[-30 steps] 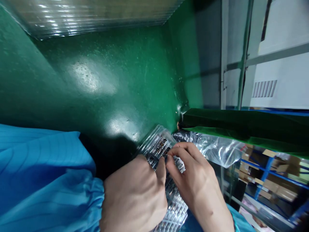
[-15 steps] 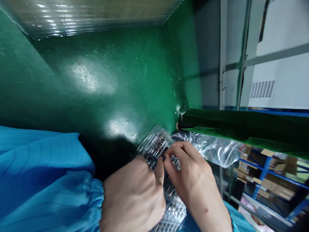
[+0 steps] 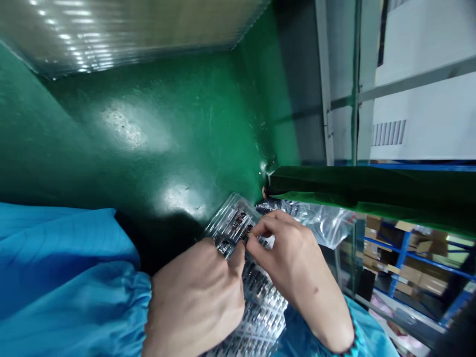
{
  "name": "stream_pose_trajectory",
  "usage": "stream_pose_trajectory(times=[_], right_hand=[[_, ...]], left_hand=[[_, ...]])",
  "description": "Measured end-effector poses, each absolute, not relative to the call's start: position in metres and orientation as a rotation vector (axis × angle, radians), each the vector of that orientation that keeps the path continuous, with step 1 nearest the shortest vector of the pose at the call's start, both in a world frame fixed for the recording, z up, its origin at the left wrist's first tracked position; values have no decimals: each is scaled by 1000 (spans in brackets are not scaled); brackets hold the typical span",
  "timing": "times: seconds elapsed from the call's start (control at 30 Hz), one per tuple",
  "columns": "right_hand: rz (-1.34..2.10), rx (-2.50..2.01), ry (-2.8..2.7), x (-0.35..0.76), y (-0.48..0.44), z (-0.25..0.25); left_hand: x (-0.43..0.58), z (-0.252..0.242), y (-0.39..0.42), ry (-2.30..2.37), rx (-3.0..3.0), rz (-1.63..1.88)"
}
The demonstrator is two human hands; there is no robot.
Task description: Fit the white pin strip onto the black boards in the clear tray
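Note:
A clear plastic blister tray (image 3: 238, 225) with rows of small dark electronic parts lies at the near edge of the green table (image 3: 156, 129). My left hand (image 3: 197, 297), in a blue sleeve, grips the tray's left side with curled fingers. My right hand (image 3: 293, 267) rests over the tray. Its thumb and fingers pinch at a small dark part (image 3: 248, 233) in one pocket. The lower half of the tray (image 3: 256, 317) shows between my wrists.
A stack of clear trays (image 3: 122, 29) sits at the far side of the table. A crumpled clear plastic bag (image 3: 323, 223) hangs by the table's right edge. Metal frame posts (image 3: 323, 84) and blue shelving with cardboard boxes (image 3: 409, 267) stand to the right.
Both hands and the tray have shifted slightly left in view as the camera turned. The right fingers have curled tighter over the tray's upper pockets.

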State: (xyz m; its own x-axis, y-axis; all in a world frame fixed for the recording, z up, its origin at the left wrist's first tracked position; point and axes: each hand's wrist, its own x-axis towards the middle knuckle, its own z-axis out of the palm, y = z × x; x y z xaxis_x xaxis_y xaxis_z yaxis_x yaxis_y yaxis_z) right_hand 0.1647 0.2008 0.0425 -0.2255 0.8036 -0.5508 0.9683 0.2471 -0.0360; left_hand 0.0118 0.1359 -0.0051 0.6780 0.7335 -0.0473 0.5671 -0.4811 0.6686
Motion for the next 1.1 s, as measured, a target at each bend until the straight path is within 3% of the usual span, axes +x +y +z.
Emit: stream_pose_trajectory(times=[0.3,0.53,0.73,1.1], right_hand=[[-729,1781,2335,180,175,68],[-914,1841,2563,191,137,106],[-1140,1737,2605,189,124,107],[-1146,1694,2592,176,123,97]], left_hand=[[-5,4,148,781,2414,199],[-16,12,149,792,2152,420],[-19,12,151,738,1928,375],[-17,22,156,784,1735,267]])
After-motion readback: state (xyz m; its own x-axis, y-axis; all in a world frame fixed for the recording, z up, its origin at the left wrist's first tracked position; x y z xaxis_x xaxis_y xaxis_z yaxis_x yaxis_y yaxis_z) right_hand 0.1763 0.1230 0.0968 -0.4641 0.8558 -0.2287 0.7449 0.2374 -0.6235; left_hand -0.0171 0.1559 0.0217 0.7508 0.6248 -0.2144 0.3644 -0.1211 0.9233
